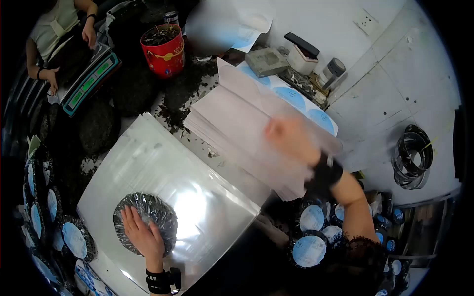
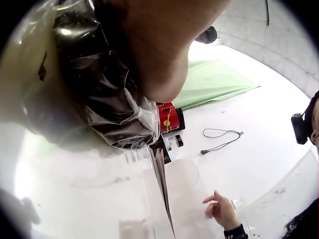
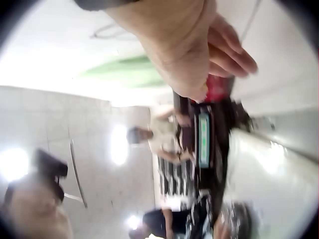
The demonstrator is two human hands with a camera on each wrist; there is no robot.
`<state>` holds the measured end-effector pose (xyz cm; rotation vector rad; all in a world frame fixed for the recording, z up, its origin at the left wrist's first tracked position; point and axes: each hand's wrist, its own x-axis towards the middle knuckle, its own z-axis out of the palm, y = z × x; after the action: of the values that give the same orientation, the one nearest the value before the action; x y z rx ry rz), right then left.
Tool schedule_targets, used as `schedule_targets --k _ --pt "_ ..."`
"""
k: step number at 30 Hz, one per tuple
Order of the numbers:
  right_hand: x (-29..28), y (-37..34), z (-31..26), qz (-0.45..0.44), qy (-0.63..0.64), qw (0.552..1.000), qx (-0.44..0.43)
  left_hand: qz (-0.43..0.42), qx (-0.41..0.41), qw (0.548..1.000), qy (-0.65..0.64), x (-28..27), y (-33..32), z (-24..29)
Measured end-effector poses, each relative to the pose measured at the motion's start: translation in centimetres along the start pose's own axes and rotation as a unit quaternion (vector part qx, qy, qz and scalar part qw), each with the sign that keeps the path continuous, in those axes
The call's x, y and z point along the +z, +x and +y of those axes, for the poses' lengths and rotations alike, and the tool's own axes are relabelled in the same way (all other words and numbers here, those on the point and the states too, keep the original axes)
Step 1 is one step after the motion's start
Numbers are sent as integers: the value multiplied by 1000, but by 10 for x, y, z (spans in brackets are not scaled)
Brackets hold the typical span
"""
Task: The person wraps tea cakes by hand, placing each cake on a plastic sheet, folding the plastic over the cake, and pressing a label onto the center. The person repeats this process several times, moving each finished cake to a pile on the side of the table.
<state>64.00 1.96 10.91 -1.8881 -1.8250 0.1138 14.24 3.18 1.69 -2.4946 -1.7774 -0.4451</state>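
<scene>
My left hand [image 1: 143,234] rests flat on a dark round cake [image 1: 167,212] wrapped in crinkled clear plastic, its fingers straight over the top. Beneath the cake lies a large stack of clear plastic sheets [image 1: 118,158], shining under the light. In the left wrist view the glossy wrap [image 2: 114,89] bunches beside the palm. My right hand [image 1: 291,138], blurred, is over a stack of thin white paper sheets [image 1: 237,111] with lifted edges. Its fingers look loosely bent in the right wrist view, and nothing shows between them.
Round blue labels [image 1: 291,97] lie beyond the paper. Behind the stacks stand a red bucket [image 1: 163,54], a grey block [image 1: 266,61] and a scale [image 1: 89,84] with another person beside it. Several wrapped, blue-labelled cakes [image 1: 74,239] lie at left, more at lower right [image 1: 309,251].
</scene>
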Motion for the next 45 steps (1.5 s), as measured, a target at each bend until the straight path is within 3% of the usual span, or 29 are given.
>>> schedule_targets --k 1,2,4,6,7,8,11,12,14,15,17,20,23,26,28,29,31,32,33,35,37,38,39,40,41,42,43,44,45 --pt "5 28 51 130 -76 987 63 -3 -1 1000 -4 -1 -1 0" --pt "-20 65 64 200 -98 970 99 -5 -2 1000 -7 -1 -1 0" --pt "6 76 89 -45 75 967 239 -9 -2 1000 -8 0 0 -1" --pt "50 45 56 -191 -43 969 153 0 8 1000 1 -1 6 -5" --pt "82 -6 5 -122 -66 990 -8 -3 7 1000 0 0 -1 -1" --pt "106 -48 -32 -195 -125 964 -129 -6 0 1000 7 1 -1 -1" --pt "104 -95 -39 -83 29 996 32 -6 7 1000 4 0 0 -1" --pt "84 -101 -22 -52 76 986 137 -2 9 1000 6 1 0 -2" --pt "46 -121 65 39 -182 964 188 2 16 1000 9 5 -1 -5" --pt "31 -126 108 102 -447 886 68 6 19 1000 11 6 -2 -7" --pt "20 -136 194 68 -374 925 5 13 20 1000 9 9 -3 -7" --pt "-24 -117 182 -138 -324 936 19 23 24 999 18 8 -2 -8" --pt "-40 -113 217 -106 -114 981 119 34 21 999 8 8 -2 -7" --pt "-82 -115 257 -15 -86 967 240 26 11 1000 9 12 -3 -10" --pt "-194 -125 317 82 -53 983 156 25 -3 1000 -13 9 -3 -4" --pt "-244 -119 246 197 106 949 224 25 -15 999 -41 5 -2 -1" --pt "-211 -63 136 198 205 933 218 11 -34 999 -15 -2 2 5" --pt "-155 -51 110 196 220 950 101 6 -38 999 -17 -3 3 5" --pt "-91 -33 68 159 221 961 52 10 -36 999 -27 -5 3 4" --pt "48 -6 -68 4 220 974 -45 15 -41 997 -57 -10 3 5" --pt "130 -3 -181 -109 237 944 -199 17 -47 997 -58 -7 4 7" --pt "168 -10 -207 -107 296 914 -254 16 -42 998 -54 -7 4 1" --pt "179 -11 -230 -110 246 906 -327 -10 -19 997 -68 2 -3 -8" --pt "182 -19 -255 -151 260 905 -300 -30 -71 981 -177 3 -10 -7" --pt "183 -29 -256 -182 248 893 -328 -51 -119 950 -285 4 -19 -5" --pt "181 -36 -252 -210 233 882 -351 65 -36 938 -338 42 -40 -17" --pt "181 -32 -246 -233 213 869 -381 33 -57 914 -399 37 -32 -17" --pt "187 -23 -235 -278 230 848 -388 7 -81 885 -459 33 -20 -11" --pt "190 -13 -242 -301 390 823 -282 -16 -61 902 -427 35 -25 -13"
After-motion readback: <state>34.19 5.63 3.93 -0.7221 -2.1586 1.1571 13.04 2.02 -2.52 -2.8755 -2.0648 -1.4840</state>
